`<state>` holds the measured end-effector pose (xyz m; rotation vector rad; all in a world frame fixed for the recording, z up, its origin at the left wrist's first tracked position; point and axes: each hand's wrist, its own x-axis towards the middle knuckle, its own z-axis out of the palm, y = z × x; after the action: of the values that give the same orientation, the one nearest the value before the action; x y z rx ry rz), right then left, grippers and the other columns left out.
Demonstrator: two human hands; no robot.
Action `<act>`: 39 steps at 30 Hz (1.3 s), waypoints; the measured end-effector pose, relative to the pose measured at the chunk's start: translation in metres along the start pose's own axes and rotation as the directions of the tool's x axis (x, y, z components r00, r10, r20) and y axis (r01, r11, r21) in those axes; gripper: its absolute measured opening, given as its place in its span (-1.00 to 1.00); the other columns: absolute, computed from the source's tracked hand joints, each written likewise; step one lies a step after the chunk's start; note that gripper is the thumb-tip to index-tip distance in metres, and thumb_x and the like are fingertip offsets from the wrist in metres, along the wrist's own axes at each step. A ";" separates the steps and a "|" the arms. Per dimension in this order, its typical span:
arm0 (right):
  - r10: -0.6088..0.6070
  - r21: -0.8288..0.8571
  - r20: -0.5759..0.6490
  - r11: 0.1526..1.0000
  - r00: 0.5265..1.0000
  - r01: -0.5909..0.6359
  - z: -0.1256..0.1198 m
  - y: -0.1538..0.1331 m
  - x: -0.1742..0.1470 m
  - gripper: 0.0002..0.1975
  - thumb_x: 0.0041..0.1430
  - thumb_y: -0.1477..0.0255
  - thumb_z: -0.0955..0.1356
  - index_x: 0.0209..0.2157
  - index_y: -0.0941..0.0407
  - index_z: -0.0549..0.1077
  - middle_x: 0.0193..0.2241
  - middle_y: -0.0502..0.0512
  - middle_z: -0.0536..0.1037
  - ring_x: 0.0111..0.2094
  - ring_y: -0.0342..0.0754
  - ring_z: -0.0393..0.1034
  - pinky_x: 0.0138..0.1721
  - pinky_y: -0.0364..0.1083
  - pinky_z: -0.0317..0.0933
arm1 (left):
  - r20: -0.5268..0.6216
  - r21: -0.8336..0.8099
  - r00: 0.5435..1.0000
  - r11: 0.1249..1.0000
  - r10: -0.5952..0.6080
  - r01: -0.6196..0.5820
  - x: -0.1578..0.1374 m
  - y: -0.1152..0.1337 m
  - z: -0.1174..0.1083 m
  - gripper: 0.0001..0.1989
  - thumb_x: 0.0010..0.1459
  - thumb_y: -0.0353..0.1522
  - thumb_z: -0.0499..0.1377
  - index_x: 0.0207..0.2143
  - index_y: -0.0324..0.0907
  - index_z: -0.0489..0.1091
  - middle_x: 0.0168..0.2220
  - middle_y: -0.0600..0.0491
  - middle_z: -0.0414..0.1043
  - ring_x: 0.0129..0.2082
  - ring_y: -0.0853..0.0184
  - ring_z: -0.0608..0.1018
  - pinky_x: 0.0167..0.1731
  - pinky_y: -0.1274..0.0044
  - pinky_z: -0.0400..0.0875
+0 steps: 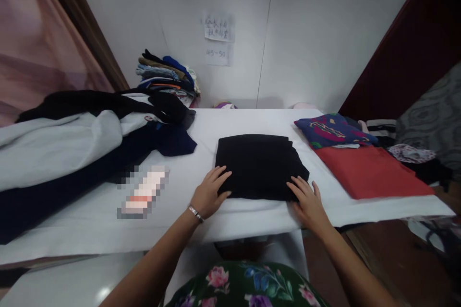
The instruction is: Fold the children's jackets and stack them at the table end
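A folded black garment [260, 165] lies flat on the white-covered table [252, 218] in front of me. My left hand [211, 193] rests at its near left corner, fingers spread on the cloth, with a bracelet at the wrist. At the near right corner my right hand [306, 199] touches the garment, its fingers also stretched out. Neither hand grips the cloth. The garment's right end is uneven, with layers showing; its exact kind cannot be made out.
Loose black, light grey and navy garments [90, 144] spread over the left side, beside a pixelated object [144, 192]. A stack of folded clothes [167, 76] stands at the back left. On the right lie a red folded cloth [374, 172] and a patterned blue one [333, 130].
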<state>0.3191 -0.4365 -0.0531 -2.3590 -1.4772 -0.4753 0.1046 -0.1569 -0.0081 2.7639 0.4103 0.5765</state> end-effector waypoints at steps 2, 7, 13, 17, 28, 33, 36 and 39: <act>0.022 0.009 -0.014 1.000 1.000 -0.022 -0.012 -0.014 0.003 -0.26 0.04 0.57 0.21 0.28 -0.03 0.01 0.29 0.19 0.08 0.31 0.21 -0.11 0.19 0.37 -0.14 | 0.022 -0.023 1.000 1.000 -0.001 0.001 0.006 0.002 -0.009 -0.43 0.11 -0.17 0.18 0.16 -0.08 0.25 0.25 -0.05 0.17 0.25 0.13 0.21 0.17 0.25 0.23; -0.073 0.132 -0.109 0.987 0.991 0.087 -0.044 -0.072 0.052 -0.30 0.22 0.37 0.20 0.33 -0.05 -0.18 0.35 0.13 -0.13 0.34 0.18 -0.26 0.24 0.33 -0.18 | -0.008 0.070 0.999 0.997 -0.032 0.033 0.051 0.019 -0.016 -0.44 0.21 -0.05 0.01 0.18 -0.11 0.24 0.31 -0.09 0.04 0.31 0.12 0.06 0.24 0.18 0.00; 0.029 0.126 0.071 0.991 0.997 -0.038 -0.015 -0.081 0.120 -0.38 0.26 0.12 0.17 0.27 0.10 0.10 0.32 0.19 -0.01 0.34 0.17 -0.23 0.26 0.28 -0.29 | 0.135 0.186 0.987 0.981 -0.084 0.058 0.081 0.032 0.017 -0.37 0.22 -0.02 -0.07 0.27 -0.09 0.10 0.34 -0.05 -0.06 0.34 0.10 -0.04 0.24 0.09 -0.14; 0.131 0.112 0.220 0.981 0.967 -0.158 0.022 -0.057 0.114 -0.34 0.26 0.03 0.12 0.27 0.09 0.11 0.31 0.14 0.03 0.33 0.11 -0.17 0.26 0.22 -0.20 | 0.089 0.197 0.995 0.980 -0.042 0.024 0.070 0.030 0.028 -0.38 0.24 -0.03 -0.10 0.27 -0.10 0.09 0.35 -0.02 -0.08 0.34 0.15 -0.06 0.25 0.09 -0.20; 0.063 0.167 0.128 0.982 0.990 -0.084 0.000 -0.053 0.154 -0.38 0.25 0.04 0.13 0.24 0.05 0.16 0.31 0.20 0.03 0.32 0.18 -0.18 0.23 0.31 -0.18 | 0.079 0.146 0.996 0.989 -0.046 0.034 0.070 0.033 0.026 -0.39 0.22 -0.05 -0.05 0.24 -0.12 0.12 0.32 -0.04 0.01 0.32 0.12 -0.01 0.24 0.04 -0.19; 0.120 0.040 0.171 0.991 0.978 -0.129 0.023 -0.016 0.207 -0.33 0.23 0.01 0.12 0.24 0.09 0.14 0.32 0.24 0.01 0.31 0.26 -0.18 0.21 0.38 -0.21 | 0.112 0.122 0.991 0.991 -0.067 0.053 0.068 0.037 0.023 -0.37 0.20 -0.03 -0.04 0.24 -0.11 0.11 0.33 -0.03 -0.01 0.33 0.13 -0.02 0.24 0.05 -0.20; 0.253 -0.007 0.321 0.964 0.913 -0.265 0.057 0.013 0.210 -0.33 0.24 0.04 0.07 0.24 0.14 0.13 0.28 0.24 0.12 0.30 0.22 -0.09 0.22 0.35 -0.15 | 0.124 0.115 0.991 0.993 -0.054 0.040 0.068 0.038 0.022 -0.39 0.21 -0.03 -0.06 0.24 -0.10 0.12 0.33 -0.02 0.00 0.33 0.15 -0.03 0.24 0.07 -0.20; 0.267 -0.019 0.342 0.960 0.901 -0.278 0.079 0.030 0.204 -0.32 0.24 0.05 0.04 0.26 0.15 0.10 0.29 0.20 0.09 0.31 0.17 -0.12 0.24 0.32 -0.17 | 0.120 0.119 0.992 0.993 -0.044 0.029 0.067 0.039 0.023 -0.39 0.22 -0.04 -0.08 0.24 -0.12 0.10 0.33 -0.03 -0.01 0.33 0.15 -0.05 0.24 0.06 -0.21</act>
<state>0.4385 -0.2520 -0.0369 -2.6675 -1.2358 0.0322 0.1813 -0.1757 0.0075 2.8774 0.4795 0.3830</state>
